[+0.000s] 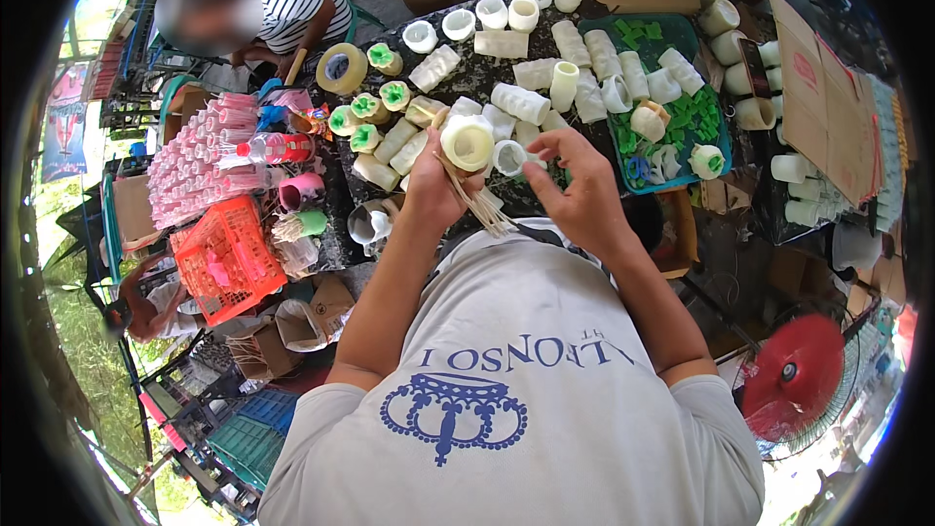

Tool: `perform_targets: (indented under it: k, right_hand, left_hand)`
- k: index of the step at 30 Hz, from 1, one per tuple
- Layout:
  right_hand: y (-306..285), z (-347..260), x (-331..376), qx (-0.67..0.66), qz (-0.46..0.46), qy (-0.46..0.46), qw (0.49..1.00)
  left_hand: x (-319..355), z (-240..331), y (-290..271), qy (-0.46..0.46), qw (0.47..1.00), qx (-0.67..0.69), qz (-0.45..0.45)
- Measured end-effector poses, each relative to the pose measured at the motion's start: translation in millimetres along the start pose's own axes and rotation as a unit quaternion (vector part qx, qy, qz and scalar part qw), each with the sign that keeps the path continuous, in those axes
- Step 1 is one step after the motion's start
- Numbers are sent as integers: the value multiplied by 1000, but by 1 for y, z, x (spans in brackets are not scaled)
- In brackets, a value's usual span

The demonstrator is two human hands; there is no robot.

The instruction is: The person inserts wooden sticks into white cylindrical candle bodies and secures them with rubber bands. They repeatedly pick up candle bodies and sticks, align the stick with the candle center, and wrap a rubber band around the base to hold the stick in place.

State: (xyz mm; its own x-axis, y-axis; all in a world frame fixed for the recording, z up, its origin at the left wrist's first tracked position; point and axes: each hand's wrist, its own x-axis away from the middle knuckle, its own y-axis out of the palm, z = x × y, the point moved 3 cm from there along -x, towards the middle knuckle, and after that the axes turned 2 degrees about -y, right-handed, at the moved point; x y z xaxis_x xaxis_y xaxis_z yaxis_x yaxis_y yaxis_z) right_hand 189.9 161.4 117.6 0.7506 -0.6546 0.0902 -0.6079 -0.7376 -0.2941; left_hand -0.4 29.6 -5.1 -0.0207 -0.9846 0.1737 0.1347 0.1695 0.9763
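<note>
A dark desk (pixel 471 79) stretches in front of the person, crowded with pale, waxy-looking pieces. Beyond its far left corner sits another person in a striped shirt (pixel 302 2). A red fan (pixel 794 377) stands low on the right. Farther up that side leans a bent sheet of brown cardboard (pixel 823 88). On the right part of the desk lies a teal tray (pixel 677 29), with green scraps and several white pieces in it. To the left is a pile of pink and white tubes (pixel 205 156), and just below it an orange basket (pixel 255 273).

The left hand (pixel 438 180) is closed around a thick-walled cream cup (pixel 467 144), its round opening facing up, over the near part of the desk. The right hand (pixel 575 175) is half open, thumb and fingers apart, next to a smaller white cup (pixel 508 158); whether it touches that cup I cannot tell. At the far left of the desk sits a roll of yellowish tape (pixel 358 66). Thin pale strings (pixel 479 203) hang below the cream cup, beside the left hand.
</note>
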Motion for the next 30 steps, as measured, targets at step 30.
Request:
perform_targets:
  k: [30]
  right_hand:
    - [45, 23, -33, 120, 16, -151, 981]
  left_hand:
    - [2, -29, 53, 215, 860, -257, 384]
